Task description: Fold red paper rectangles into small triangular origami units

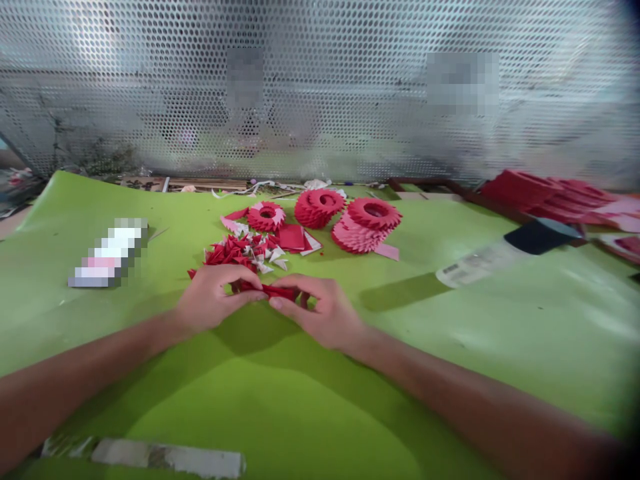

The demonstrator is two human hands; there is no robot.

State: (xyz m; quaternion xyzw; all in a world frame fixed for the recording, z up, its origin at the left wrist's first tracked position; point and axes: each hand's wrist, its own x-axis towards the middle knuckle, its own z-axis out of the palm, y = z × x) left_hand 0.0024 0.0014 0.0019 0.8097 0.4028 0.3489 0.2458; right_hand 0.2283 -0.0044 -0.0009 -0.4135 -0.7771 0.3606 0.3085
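Note:
Between my two hands, above the green mat, is a red folded paper strip (280, 292). My left hand (215, 293) pinches its left end with thumb and fingers. My right hand (320, 307) grips its right end, the fingertips of both hands close together. Just behind my left hand lies a pile of red and white folded paper pieces (235, 252). Beyond my right hand are flat red paper squares (291, 237), with white ones partly under them. Part of the strip is hidden by my fingers.
Spiky paper rings stand behind: a small red-and-pink one (267, 216), a red stack (317, 208) and a red-and-pink stack (367, 225). A clear bottle with a black cap (540, 236) lies right. A blurred-out object (110, 253) lies left. Perforated metal (320, 87) rises behind the green mat (280, 407).

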